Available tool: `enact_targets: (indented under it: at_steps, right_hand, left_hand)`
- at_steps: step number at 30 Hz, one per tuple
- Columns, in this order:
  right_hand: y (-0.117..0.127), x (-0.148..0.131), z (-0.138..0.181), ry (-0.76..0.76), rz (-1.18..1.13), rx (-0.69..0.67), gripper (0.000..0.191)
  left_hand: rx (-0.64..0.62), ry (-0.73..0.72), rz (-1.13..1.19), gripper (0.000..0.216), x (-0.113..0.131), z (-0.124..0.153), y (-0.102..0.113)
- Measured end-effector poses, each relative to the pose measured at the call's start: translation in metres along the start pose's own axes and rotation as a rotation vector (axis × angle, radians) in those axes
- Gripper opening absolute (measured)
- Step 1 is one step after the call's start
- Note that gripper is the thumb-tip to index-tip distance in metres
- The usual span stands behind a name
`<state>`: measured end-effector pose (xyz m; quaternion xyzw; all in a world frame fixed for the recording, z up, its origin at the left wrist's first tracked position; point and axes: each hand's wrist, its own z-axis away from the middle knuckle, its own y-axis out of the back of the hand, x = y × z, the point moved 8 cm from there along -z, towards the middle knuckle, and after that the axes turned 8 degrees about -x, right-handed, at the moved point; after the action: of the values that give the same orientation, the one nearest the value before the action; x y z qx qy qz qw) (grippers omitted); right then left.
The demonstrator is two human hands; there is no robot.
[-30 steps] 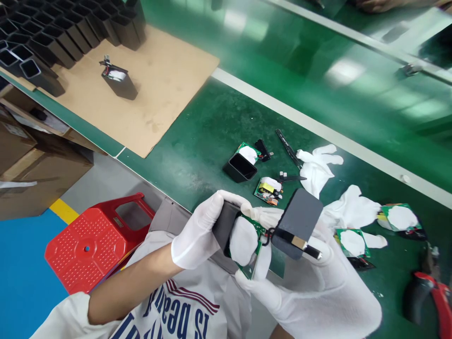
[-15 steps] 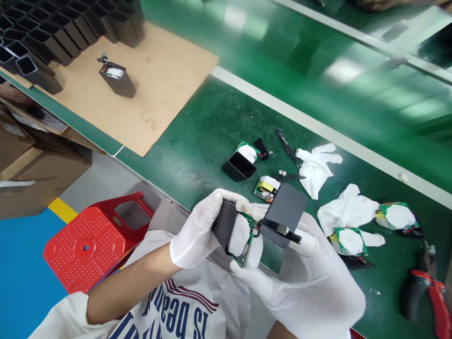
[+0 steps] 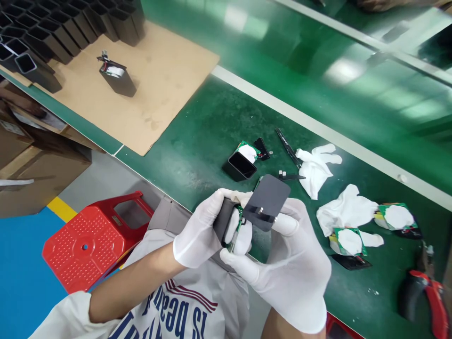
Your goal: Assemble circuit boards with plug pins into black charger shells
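Both my hands wear white gloves and meet over the near edge of the green bench. My left hand (image 3: 197, 235) is wrapped round a black rectangular housing (image 3: 223, 222). A green circuit board (image 3: 237, 225) with a white pad sits partly inside the housing's open end. My right hand (image 3: 286, 268) grips a dark flat end cap with metal prongs (image 3: 266, 202), held right against the board and housing.
On the bench lie another open black housing (image 3: 240, 165), loose boards with white pads (image 3: 349, 240), spare white gloves (image 3: 348, 209), a black pen-like tool (image 3: 287, 147) and red-handled pliers (image 3: 425, 294). A cardboard sheet (image 3: 162, 80) carries rows of black housings (image 3: 52, 33). A red stool (image 3: 92, 240) stands below.
My right hand has brought the end cap leftwards and turned it up against the housing. The circuit board has gone deeper into the housing, so less of it shows.
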<state>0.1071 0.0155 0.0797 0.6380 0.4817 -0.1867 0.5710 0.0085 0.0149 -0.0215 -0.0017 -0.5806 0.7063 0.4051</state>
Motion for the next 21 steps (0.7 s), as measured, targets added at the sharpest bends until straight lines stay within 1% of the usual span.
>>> enact_targets:
  at_steps: [4, 7, 10, 12, 15, 17, 19, 21]
  right_hand:
    - [-0.003, 0.0, -0.005, -0.011, -0.046, -0.028, 0.054]
    - [-0.005, -0.001, -0.006, -0.003, -0.029, -0.045, 0.06]
    - [-0.007, 0.001, -0.003, -0.006, -0.024, -0.049, 0.065]
    - [-0.007, 0.004, -0.001, 0.006, -0.076, -0.028, 0.068]
    - [-0.002, 0.006, 0.002, 0.028, -0.177, 0.034, 0.073]
    - [0.0, 0.006, 0.0, 0.02, -0.215, 0.047, 0.07]
    - [-0.001, 0.005, -0.003, -0.018, -0.266, 0.028, 0.068]
    - [-0.001, 0.007, -0.005, -0.093, -0.338, 0.055, 0.057]
  left_hand:
    - [-0.002, -0.002, 0.006, 0.06, 0.002, -0.002, -0.005]
    - [0.064, -0.01, -0.024, 0.059, 0.004, -0.001, -0.004]
    - [0.134, -0.021, 0.022, 0.055, 0.001, -0.001, 0.003]
    - [0.131, -0.032, 0.063, 0.056, -0.002, -0.002, 0.006]
    - [0.094, -0.029, 0.091, 0.057, -0.007, -0.005, 0.009]
    - [0.095, -0.034, 0.086, 0.057, -0.008, -0.007, 0.011]
    - [0.1, -0.043, 0.064, 0.06, -0.008, -0.007, 0.011]
    - [0.087, -0.03, 0.072, 0.065, -0.009, -0.006, 0.008]
